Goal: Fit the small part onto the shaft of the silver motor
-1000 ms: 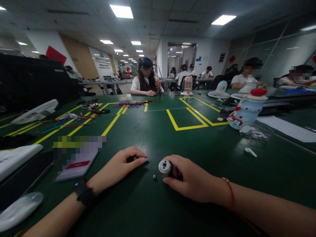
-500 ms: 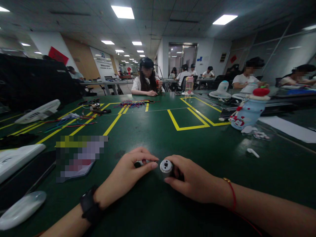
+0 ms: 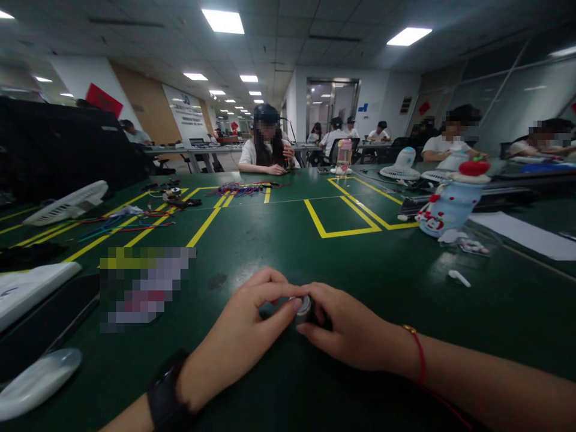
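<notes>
My right hand (image 3: 353,327) is wrapped around a small round metal motor (image 3: 304,312), holding it with its end face tilted up. My left hand (image 3: 249,315) has its thumb and forefinger pinched over that end face, hiding most of it. Whatever sits between those two fingertips is too small or too covered to make out. Both hands meet just above the green table (image 3: 270,246), in front of me.
Leftward lie a white mouse (image 3: 42,384), a blurred-out flat item (image 3: 144,288) and coloured wires (image 3: 130,225). A white earbud (image 3: 459,278), a blue bottle (image 3: 450,204) and white paper (image 3: 526,234) lie right. A person (image 3: 267,144) sits opposite.
My left hand has moved right, and its pinched fingertips now cover the motor's end face, which showed holes before. The right hand holds the motor in the same place.
</notes>
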The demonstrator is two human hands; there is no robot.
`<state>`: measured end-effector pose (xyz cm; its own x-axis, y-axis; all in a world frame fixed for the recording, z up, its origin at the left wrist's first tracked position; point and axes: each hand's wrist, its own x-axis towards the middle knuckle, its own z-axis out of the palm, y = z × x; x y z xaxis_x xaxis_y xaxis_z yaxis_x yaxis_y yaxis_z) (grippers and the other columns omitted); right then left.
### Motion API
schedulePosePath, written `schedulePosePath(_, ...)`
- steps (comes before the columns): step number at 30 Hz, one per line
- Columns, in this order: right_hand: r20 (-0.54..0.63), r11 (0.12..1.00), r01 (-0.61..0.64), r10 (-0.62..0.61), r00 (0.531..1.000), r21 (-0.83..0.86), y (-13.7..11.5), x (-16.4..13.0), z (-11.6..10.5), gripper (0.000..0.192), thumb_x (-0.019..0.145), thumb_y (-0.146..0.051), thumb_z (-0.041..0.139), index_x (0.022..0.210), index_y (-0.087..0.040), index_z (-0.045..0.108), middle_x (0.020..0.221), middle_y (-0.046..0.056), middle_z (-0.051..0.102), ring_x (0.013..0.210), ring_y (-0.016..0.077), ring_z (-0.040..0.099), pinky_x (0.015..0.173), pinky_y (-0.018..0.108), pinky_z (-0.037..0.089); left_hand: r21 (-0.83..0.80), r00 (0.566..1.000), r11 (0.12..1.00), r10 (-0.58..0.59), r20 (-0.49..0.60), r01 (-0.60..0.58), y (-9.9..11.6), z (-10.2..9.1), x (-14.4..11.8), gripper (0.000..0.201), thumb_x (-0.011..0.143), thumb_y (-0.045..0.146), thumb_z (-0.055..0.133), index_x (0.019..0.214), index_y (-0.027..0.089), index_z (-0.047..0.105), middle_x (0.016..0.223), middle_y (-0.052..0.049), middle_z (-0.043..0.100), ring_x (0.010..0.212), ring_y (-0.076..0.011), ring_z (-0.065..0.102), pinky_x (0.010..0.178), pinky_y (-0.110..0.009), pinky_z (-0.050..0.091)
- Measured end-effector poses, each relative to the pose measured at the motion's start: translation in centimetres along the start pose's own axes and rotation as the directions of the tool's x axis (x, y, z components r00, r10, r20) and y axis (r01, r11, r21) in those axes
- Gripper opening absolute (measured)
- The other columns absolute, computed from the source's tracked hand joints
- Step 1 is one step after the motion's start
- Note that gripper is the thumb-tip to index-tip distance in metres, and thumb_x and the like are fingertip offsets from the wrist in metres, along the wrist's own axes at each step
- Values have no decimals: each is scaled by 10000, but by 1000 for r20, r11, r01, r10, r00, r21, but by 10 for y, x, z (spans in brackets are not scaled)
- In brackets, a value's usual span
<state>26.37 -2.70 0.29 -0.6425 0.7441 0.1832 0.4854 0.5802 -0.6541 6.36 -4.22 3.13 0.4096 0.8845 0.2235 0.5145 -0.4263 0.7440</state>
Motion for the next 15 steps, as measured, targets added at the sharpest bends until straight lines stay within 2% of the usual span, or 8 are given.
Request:
schedulePosePath(3, 0, 1000, -13, 13, 1000, -3, -1, 0, -1, 229, 833, -237, 617, 1040, -177, 538, 884, 21, 562, 670, 128, 472, 587, 257, 370, -53, 1000, 998, -27, 8, 28, -3, -1, -2, 300, 923, 309, 534, 1197, 340, 651, 1042, -27, 599, 941, -197, 561, 836, -330, 442)
schedulePosePath(5, 7, 1000, -17, 17, 1000, -3, -1, -1, -2, 238, 829, -236, 624, 1046, -180, 544, 891, 24, 571, 674, 131, 475, 593, 258, 376, -121, 992, 988, -106, -61, 98, -9, -3, -1, 343, 934, 370, 498, 1259, 330, 600, 1087, -33, 593, 917, -196, 557, 814, -326, 442)
schedulePosePath(7, 13, 1000, -22, 22, 1000, 1, -2, -1, -3, 285, 827, -234, 630, 1093, -182, 544, 922, 35, 582, 692, 137, 485, 613, 265, 390, -214, 961, 958, -228, -155, 192, -18, -7, 1, 389, 934, 428, 471, 1283, 291, 574, 1061, -40, 606, 837, -188, 554, 753, -315, 446)
schedulePosePath(9, 12, 1000, -30, 30, 999, 8, -3, -1, -4, 333, 828, -240, 635, 1142, -183, 538, 961, 48, 590, 708, 142, 496, 631, 271, 402, -328, 922, 908, -335, -193, 261, -31, -12, 4, 409, 915, 464, 487, 1238, 240, 601, 979, -39, 617, 743, -170, 538, 677, -294, 439)
schedulePosePath(11, 11, 999, -37, 37, 999, 16, -3, -1, -4, 352, 831, -253, 635, 1162, -184, 536, 986, 56, 594, 712, 142, 504, 636, 274, 409, -438, 903, 853, -391, -177, 284, -46, -17, 8, 393, 879, 473, 542, 1138, 199, 653, 904, -31, 604, 663, -143, 509, 595, -263, 412)
schedulePosePath(15, 22, 999, -41, 40, 999, 16, -3, -2, -4, 348, 838, -262, 629, 1165, -185, 540, 989, 56, 593, 713, 140, 514, 640, 276, 417, -485, 903, 824, -405, -145, 292, -65, -25, 12, 370, 870, 449, 555, 1037, 137, 661, 808, -23, 564, 592, -117, 479, 550, -243, 391)
